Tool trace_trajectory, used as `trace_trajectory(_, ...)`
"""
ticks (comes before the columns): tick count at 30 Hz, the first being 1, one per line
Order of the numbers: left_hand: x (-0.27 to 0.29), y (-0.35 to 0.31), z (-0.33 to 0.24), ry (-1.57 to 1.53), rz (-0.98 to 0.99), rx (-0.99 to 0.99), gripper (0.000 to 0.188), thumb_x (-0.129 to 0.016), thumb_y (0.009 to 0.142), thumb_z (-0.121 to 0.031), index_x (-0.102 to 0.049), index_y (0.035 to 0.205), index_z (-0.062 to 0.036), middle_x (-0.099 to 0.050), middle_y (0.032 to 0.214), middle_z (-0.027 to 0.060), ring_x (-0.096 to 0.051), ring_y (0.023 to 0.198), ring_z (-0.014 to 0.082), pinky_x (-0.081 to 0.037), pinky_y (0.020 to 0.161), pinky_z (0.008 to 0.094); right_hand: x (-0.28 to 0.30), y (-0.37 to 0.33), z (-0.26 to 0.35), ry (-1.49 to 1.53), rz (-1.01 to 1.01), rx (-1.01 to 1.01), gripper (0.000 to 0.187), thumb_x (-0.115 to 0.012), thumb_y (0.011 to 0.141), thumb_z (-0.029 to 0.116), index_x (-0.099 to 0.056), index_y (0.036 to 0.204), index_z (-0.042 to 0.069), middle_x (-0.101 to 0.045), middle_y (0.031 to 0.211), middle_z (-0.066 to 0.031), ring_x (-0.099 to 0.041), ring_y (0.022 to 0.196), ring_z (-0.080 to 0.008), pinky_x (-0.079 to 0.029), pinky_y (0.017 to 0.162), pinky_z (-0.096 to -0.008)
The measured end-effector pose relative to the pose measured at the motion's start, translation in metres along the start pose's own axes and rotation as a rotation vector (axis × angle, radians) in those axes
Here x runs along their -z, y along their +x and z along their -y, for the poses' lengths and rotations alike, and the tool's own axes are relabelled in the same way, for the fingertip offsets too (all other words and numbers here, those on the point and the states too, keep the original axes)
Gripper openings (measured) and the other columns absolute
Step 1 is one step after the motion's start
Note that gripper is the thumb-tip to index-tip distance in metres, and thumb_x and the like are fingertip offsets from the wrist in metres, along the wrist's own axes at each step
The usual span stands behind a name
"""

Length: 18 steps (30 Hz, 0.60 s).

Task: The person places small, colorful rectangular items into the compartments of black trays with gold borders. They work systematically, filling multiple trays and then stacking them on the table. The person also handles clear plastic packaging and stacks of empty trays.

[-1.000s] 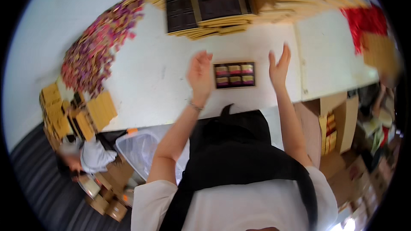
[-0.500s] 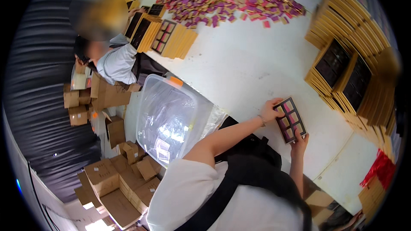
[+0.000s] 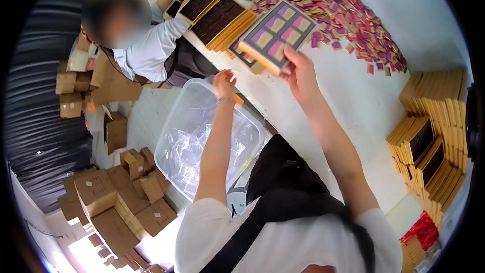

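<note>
Ahead of me, my right hand grips the near corner of a shallow box, thumb on top. The box has a dark frame with several compartments, holding pink, purple and gold pieces. It lies over a row of similar boxes at the table's left edge; whether it rests on them I cannot tell. My left hand, empty with fingers apart and a little curled, hovers by the far rim of a clear plastic bin. Crumpled clear film lies in the bin.
Small pink and purple pieces are heaped across the table. Stacks of boxes stand at the right, near a red cloth. A co-worker works at the far left. Cardboard cartons fill the left floor.
My right hand has carried the box forward and left to the row of boxes. The left hand has let go of it and moved over the bin. My view has turned.
</note>
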<state>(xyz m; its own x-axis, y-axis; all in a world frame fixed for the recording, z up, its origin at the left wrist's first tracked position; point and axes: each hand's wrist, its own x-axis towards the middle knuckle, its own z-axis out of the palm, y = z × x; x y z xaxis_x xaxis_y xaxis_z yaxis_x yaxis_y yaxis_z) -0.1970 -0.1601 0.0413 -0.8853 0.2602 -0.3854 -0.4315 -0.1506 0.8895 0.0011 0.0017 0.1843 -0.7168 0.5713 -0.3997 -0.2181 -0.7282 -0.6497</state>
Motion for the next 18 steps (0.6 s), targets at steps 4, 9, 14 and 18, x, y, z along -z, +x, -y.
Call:
trace_trajectory(4, -0.029, 0.061, 0.056, 0.118, 0.096, 0.036, 0.034, -0.046, 0.097, -0.031, -0.054, 0.121, -0.0081, -0.061, 0.12, 0.0056, -0.055, 0.112, 0.0161, -0.047, 0.082, 0.0334, -0.007, 0.07, -0.043, -0.435, -0.339, 0.08, 0.048, -0.073, 0.078, 0.039, -0.052, 0.102, 0.003, -0.051, 0.086, -0.0017, -0.047, 0.073, -0.0102, -0.041, 0.063, -0.0269)
trace_trajectory(9, -0.036, 0.077, 0.094, 0.014, 0.06, -0.092, 0.042, -0.038, 0.099, -0.033, -0.049, 0.129, -0.0061, -0.059, 0.121, 0.0079, -0.055, 0.106, 0.0154, -0.044, 0.08, 0.028, -0.009, 0.077, -0.056, -0.388, -0.496, 0.177, 0.071, -0.07, 0.079, 0.038, -0.035, 0.128, 0.001, -0.05, 0.114, -0.0114, -0.054, 0.099, -0.0178, -0.046, 0.076, -0.029)
trace_trajectory(14, -0.021, 0.061, 0.106, 0.351, 0.442, 0.048, 0.04, -0.037, 0.099, -0.035, -0.058, 0.116, -0.0059, -0.063, 0.109, 0.0053, -0.057, 0.101, 0.0155, -0.044, 0.087, 0.0303, 0.021, 0.058, -0.007, -0.222, -0.338, 0.082, 0.078, -0.069, 0.078, 0.032, -0.029, 0.138, 0.002, -0.052, 0.123, -0.0124, -0.057, 0.105, -0.0226, -0.048, 0.086, -0.0387)
trace_trajectory(18, -0.087, 0.076, 0.09, 0.054, 0.544, 0.257, 0.067, -0.038, 0.097, -0.057, -0.037, 0.144, -0.0097, -0.043, 0.145, 0.0033, -0.036, 0.136, 0.0187, -0.03, 0.109, 0.0397, 0.046, 0.041, 0.019, -0.236, -0.135, -0.031, 0.065, -0.063, 0.084, 0.023, -0.036, 0.139, 0.003, -0.057, 0.121, -0.0101, -0.062, 0.1, -0.0191, -0.052, 0.084, -0.0383)
